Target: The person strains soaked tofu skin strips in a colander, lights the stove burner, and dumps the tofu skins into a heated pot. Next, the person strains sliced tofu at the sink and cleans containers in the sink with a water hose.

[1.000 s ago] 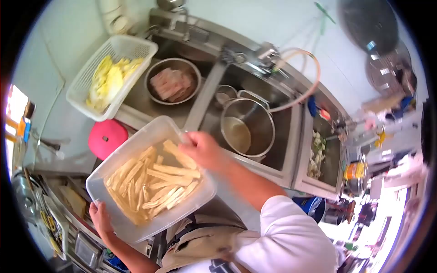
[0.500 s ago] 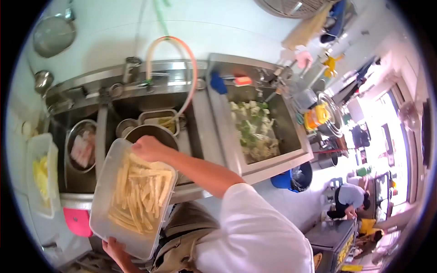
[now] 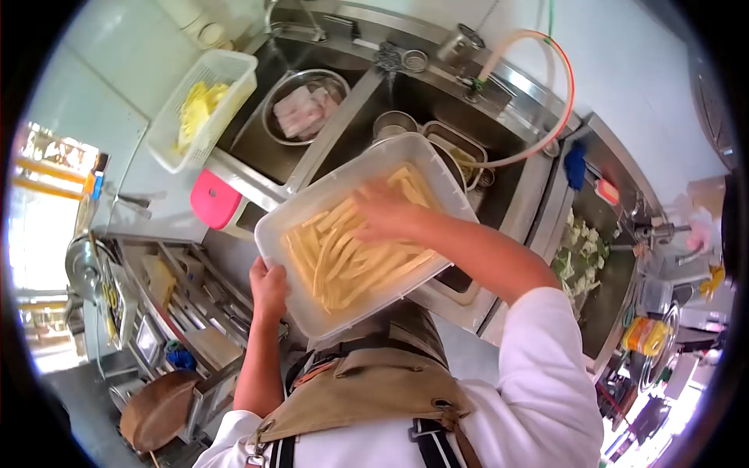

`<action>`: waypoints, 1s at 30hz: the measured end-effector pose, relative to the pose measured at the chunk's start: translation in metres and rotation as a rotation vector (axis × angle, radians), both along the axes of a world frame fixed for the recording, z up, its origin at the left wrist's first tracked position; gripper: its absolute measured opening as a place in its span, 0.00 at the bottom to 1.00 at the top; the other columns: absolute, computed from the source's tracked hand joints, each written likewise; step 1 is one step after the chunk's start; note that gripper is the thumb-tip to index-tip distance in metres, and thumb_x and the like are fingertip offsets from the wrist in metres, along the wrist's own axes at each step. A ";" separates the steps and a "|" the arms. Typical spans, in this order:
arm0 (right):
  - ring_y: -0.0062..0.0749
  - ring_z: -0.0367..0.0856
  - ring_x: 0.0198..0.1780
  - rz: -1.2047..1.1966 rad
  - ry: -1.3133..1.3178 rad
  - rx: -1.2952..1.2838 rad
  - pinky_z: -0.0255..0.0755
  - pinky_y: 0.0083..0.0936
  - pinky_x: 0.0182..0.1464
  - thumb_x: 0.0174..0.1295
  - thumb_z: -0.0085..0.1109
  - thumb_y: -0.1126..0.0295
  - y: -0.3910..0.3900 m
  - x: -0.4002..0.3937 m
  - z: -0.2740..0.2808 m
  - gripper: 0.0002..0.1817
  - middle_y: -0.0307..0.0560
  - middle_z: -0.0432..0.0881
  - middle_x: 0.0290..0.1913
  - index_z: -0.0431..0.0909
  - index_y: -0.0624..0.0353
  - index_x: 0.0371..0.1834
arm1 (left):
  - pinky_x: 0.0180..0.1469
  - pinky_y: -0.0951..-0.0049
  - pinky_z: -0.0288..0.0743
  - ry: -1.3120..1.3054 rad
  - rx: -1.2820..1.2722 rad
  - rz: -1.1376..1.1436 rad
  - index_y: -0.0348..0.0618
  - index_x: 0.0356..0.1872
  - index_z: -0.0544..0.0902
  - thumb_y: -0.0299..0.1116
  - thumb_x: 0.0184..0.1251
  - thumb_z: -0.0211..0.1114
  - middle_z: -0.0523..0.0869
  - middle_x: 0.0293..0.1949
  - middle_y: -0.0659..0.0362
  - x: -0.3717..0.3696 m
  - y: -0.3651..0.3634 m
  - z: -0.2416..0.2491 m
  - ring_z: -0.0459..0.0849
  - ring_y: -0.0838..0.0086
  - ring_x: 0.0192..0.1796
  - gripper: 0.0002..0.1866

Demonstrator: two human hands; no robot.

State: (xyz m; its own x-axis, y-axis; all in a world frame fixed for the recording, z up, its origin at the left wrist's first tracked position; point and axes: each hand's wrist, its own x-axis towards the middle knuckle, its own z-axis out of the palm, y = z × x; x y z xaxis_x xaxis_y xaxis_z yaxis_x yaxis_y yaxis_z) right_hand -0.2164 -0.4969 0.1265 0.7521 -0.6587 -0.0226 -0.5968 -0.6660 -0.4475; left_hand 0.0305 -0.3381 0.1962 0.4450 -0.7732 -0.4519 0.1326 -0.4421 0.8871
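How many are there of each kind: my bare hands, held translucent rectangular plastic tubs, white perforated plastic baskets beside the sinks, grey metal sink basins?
Bare left hand and right hand: 2
Held translucent tub: 1
White perforated basket: 1
Left sink basin, middle sink basin, right sink basin: 3
Total: 7

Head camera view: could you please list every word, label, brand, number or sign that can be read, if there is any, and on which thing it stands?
None can be read.
Yellow and orange jug, at the right: any print is too small and blurred to read.
Plastic tub: no lettering visible.
Pink board: no lettering visible.
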 end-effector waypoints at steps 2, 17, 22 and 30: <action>0.53 0.63 0.66 0.029 0.181 -0.028 0.60 0.47 0.65 0.50 0.64 0.42 0.008 0.009 -0.025 0.43 0.60 0.66 0.65 0.66 0.58 0.65 | 0.19 0.78 0.62 -0.031 -0.016 0.039 0.37 0.35 0.76 0.24 0.52 0.53 0.75 0.23 0.65 -0.003 0.003 -0.004 0.69 0.83 0.19 0.09; 0.51 0.81 0.43 0.115 0.513 0.078 0.74 0.45 0.47 0.54 0.58 0.65 0.081 0.125 0.027 0.14 0.61 0.82 0.41 0.82 0.60 0.41 | 0.44 0.55 0.76 -0.253 0.102 0.039 0.32 0.40 0.77 0.33 0.53 0.63 0.83 0.36 0.41 0.005 0.057 -0.013 0.83 0.53 0.41 0.16; 0.56 0.76 0.53 0.024 0.589 0.082 0.70 0.44 0.56 0.55 0.59 0.61 0.056 0.061 0.007 0.23 0.62 0.79 0.51 0.76 0.61 0.52 | 0.44 0.58 0.76 -0.092 -0.078 0.113 0.30 0.44 0.76 0.31 0.54 0.60 0.83 0.35 0.41 -0.004 0.047 -0.013 0.83 0.53 0.40 0.18; 0.60 0.78 0.36 -0.062 0.236 0.003 0.70 0.46 0.36 0.64 0.49 0.63 0.064 0.005 0.130 0.16 0.64 0.79 0.29 0.78 0.66 0.29 | 0.32 0.66 0.79 0.091 -0.120 0.044 0.31 0.39 0.79 0.31 0.56 0.64 0.86 0.31 0.50 -0.025 0.038 -0.042 0.85 0.68 0.35 0.14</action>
